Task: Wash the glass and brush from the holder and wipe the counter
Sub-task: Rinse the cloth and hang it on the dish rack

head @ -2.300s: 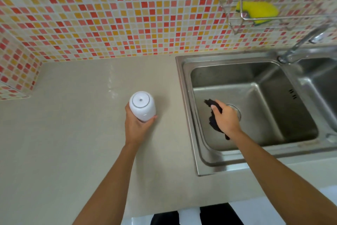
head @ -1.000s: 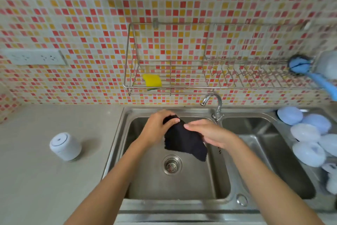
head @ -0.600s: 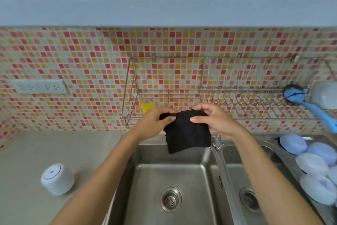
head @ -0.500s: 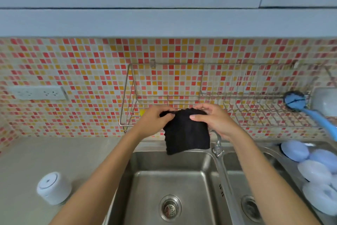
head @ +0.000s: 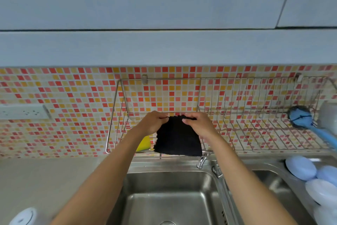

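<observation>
A black cloth (head: 177, 139) hangs spread between my left hand (head: 152, 122) and my right hand (head: 197, 124), each pinching a top corner. The cloth is held up in front of the wire wall rack (head: 215, 115), above the left sink basin (head: 164, 193). A blue brush (head: 302, 120) lies at the rack's right end, its handle sticking out to the right. Beside it a pale glass (head: 328, 115) is partly cut off by the frame edge. The beige counter (head: 45, 179) runs to the left of the sink.
A yellow sponge (head: 145, 143) sits in the rack behind my left wrist. The tap (head: 201, 161) is just under the cloth. Several pale blue and white lids or dishes (head: 310, 175) lie by the right basin. A white round container (head: 23, 216) stands at bottom left. Wall sockets (head: 23, 111) are left.
Both hands have lifted the black cloth from over the sink up to the rack's height, holding it spread. The view has tilted upward, showing more of the cabinet.
</observation>
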A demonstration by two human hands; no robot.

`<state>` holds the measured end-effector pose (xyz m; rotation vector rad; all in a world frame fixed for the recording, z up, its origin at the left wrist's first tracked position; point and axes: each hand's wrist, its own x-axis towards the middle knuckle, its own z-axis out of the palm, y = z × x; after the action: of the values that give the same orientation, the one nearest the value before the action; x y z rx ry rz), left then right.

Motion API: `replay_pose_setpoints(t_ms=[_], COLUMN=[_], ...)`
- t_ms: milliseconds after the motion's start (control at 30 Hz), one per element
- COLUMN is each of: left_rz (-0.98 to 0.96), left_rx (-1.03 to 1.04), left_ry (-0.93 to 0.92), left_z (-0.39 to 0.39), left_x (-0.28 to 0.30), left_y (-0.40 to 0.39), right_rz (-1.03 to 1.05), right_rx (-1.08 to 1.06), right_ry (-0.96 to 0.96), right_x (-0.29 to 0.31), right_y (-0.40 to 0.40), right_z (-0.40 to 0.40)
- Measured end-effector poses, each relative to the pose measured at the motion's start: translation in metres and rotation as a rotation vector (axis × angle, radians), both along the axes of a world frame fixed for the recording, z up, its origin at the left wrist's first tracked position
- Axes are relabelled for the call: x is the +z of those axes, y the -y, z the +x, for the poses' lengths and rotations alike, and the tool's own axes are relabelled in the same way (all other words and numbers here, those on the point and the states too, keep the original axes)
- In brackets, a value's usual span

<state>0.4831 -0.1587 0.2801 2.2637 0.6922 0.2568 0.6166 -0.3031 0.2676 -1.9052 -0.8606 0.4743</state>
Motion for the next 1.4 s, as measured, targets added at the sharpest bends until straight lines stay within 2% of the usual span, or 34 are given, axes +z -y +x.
replay_pose_setpoints(t_ms=[200, 300, 400, 500, 633, 733, 800, 900, 967, 1067, 1200, 1400], left_rz=[0.085, 0.224, 0.379, 0.381, 0.406, 0.371, 0.455, 0.573, 0.548, 0.397, 0.253, 0.232], left_rx=[0.007, -0.022, -0.062, -0.178, -0.267, -0.25, -0.191, 0.036, 0.18, 0.249, 0.263, 0.287], left_ry=[-0.099, -0.122, -0.109, -0.14, -0.277, -0.268, -0.234, -0.23, -0.312, -0.352, -0.199, -0.036], left_z=[0.023, 0.026, 0.017, 0.0, -0.01, -0.014, -0.022, -0.046, -0.061, -0.07, -0.071, -0.076], left_x=[-0.023, -0.029, -0.032, -0.033, -0.037, -0.034, -0.031, -0.032, -0.037, -0.044, -0.044, -0.039], left_y=[-0.016, -0.02, -0.022, -0.014, -0.004, -0.001, 0.001, -0.002, -0.005, -0.009, -0.011, -0.003], right_rz=[-0.156, -0.151, -0.12, -0.157, -0.538, -0.708, -0.713, -0.648, -0.648, -0.684, -0.706, -0.694], right_rx=[-0.004, -0.029, -0.05, 0.08, 0.342, 0.383, 0.379, 0.37, 0.403, 0.439, 0.449, 0.42], right_ry=[0.159, 0.233, 0.406, 0.502, 0.492, 0.437, 0.457, 0.467, 0.429, 0.39, 0.419, 0.433], right_x=[-0.016, -0.019, -0.009, 0.0, -0.013, -0.021, -0.019, -0.019, -0.022, -0.023, -0.022, -0.016], right_y=[-0.019, -0.023, -0.015, 0.001, 0.006, -0.002, -0.003, -0.002, -0.001, -0.002, -0.001, 0.005], right_z=[0.009, 0.01, 0.003, -0.011, -0.026, -0.022, -0.023, -0.031, -0.037, -0.04, -0.041, -0.048])
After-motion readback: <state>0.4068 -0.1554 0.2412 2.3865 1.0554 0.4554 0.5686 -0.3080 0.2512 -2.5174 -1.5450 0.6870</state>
